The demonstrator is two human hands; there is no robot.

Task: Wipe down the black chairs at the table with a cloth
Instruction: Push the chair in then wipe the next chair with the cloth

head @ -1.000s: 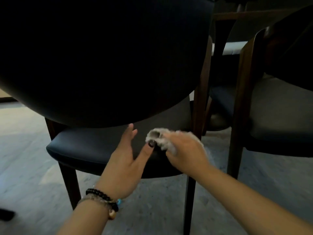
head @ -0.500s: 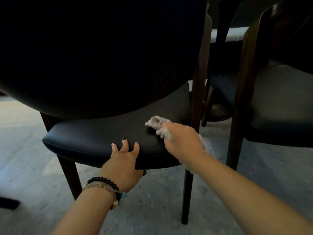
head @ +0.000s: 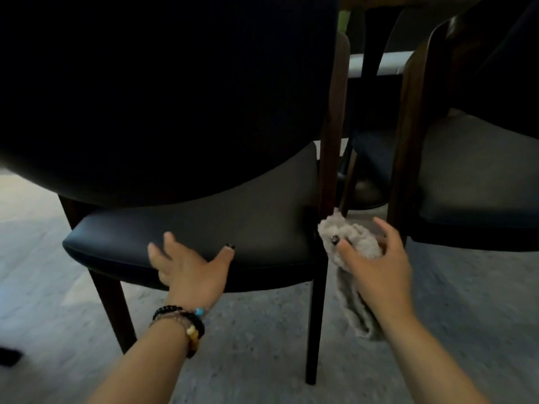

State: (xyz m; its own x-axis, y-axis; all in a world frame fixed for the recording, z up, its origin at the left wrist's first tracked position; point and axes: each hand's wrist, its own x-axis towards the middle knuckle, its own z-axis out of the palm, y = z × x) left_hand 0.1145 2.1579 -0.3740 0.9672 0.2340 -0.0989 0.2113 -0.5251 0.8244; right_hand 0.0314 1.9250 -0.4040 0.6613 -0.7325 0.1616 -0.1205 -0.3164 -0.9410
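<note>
Two hands: my left hand (head: 189,263) lies spread on the black padded chair seat (head: 204,228) at centre frame, my right hand (head: 379,266) grips the fuzzy grey cloth (head: 350,237) against the upright dark wooden chair leg (head: 320,258) just right of it

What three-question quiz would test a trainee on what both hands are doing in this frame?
1. True or false: the left hand holds the cloth.
2. Where is the cloth? A) middle of the seat; B) at the seat's right corner, by the wooden leg; C) on the floor.
3. Fill in: the left hand rests on the seat's ____ edge.

Key: 1 false; 2 B; 3 near.
</note>
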